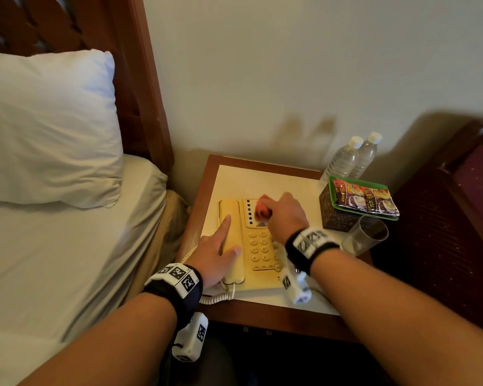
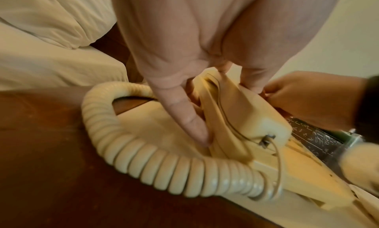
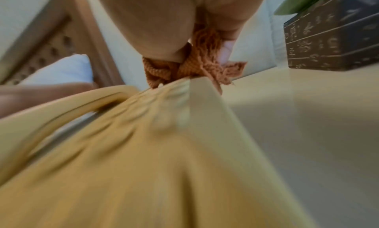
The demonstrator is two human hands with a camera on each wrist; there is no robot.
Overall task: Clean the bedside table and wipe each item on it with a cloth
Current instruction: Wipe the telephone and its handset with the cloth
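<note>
**Head view: cloth on the phone, both hands at work**

Head view shows the right hand point(image 1: 286, 215) bunched around a crumpled orange knitted cloth point(image 1: 262, 208), fingers curled over it and pressing it onto the upper part of a cream plastic corded telephone point(image 1: 258, 246), just above the keypad. The cloth peeks out ahead of the knuckles; from the right wrist it shows as coarse ribbed weave with frayed threads, squeezed between thumb and fingers against the phone's far edge.

The left hand point(image 1: 216, 253) lies flat and relaxed on the cream handset point(image 1: 230, 238), index finger stretched along it and thumb beside the keypad. From the left wrist the straight fingers touch the handset's side, gripping nothing.

The phone sits toward the front left of the wooden bedside table with a pale inset top point(image 1: 265, 176), its coiled cream cord point(image 1: 215, 298) looping off the front left corner. At the right edge stand a dark patterned box point(image 1: 335, 215) carrying a green tray of sachets point(image 1: 364, 197), a clear drinking glass point(image 1: 367, 236) nearer the front, and two clear water bottles point(image 1: 352, 158) at the back right corner.
</note>
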